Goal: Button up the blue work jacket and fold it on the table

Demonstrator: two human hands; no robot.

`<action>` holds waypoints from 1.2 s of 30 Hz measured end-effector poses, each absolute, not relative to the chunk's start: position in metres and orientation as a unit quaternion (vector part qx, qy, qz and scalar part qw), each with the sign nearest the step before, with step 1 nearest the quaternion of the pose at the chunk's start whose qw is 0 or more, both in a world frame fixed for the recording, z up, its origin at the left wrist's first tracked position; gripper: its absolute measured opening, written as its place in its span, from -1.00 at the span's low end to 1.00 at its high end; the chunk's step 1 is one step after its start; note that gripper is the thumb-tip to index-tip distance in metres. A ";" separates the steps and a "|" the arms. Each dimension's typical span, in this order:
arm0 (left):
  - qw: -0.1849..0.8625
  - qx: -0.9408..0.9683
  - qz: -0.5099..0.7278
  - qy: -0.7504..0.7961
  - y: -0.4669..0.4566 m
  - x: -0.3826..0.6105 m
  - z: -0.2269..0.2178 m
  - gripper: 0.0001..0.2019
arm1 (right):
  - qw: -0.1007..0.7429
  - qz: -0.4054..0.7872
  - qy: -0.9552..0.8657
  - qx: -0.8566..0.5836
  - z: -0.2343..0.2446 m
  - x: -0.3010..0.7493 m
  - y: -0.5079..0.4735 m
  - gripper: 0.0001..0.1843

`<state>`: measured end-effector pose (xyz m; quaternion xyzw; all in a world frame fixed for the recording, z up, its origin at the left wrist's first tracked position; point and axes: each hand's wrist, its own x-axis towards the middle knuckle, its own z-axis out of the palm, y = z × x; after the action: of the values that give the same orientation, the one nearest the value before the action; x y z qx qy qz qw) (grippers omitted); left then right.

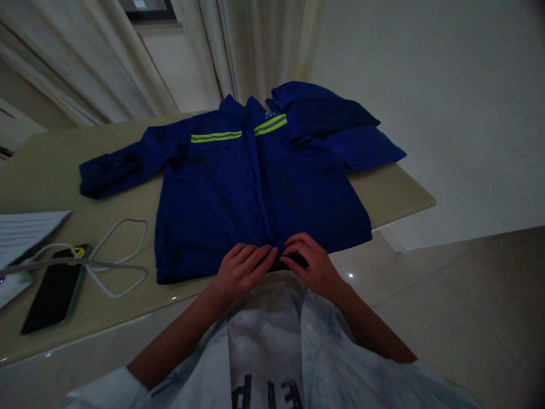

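A dark blue work jacket (217, 199) with yellow-green reflective stripes across the chest lies front side up, its collar at the far side. My left hand (244, 267) is at the bottom of the front placket, fingers close together and tips on the hem. Just to its right, my right hand (313, 264) has its fingers curled in a pinch at the same hem. The fingertips nearly meet, and whatever small part lies between them is hidden. One jacket sleeve stretches out to the left; the other is bunched in folds at the right.
The beige table (46, 165) has a near edge close to my body and a corner at the right. On its left lie a phone (57, 289), a white cable (117, 292) and printed paper (29, 230). Curtains (251, 51) and a wall (447, 113) stand behind.
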<state>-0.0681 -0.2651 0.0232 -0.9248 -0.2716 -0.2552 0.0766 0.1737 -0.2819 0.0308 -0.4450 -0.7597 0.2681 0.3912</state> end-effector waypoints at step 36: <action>0.030 -0.727 -0.018 -0.686 -0.183 -0.199 -0.005 -0.30 | 0.273 0.129 -0.859 -0.413 0.027 0.185 -0.274 -0.11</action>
<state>-0.1991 -0.1826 -0.0045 -0.7269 -0.6858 -0.0180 0.0305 0.1849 -0.2744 0.0272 -0.4132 -0.8591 0.1291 0.2729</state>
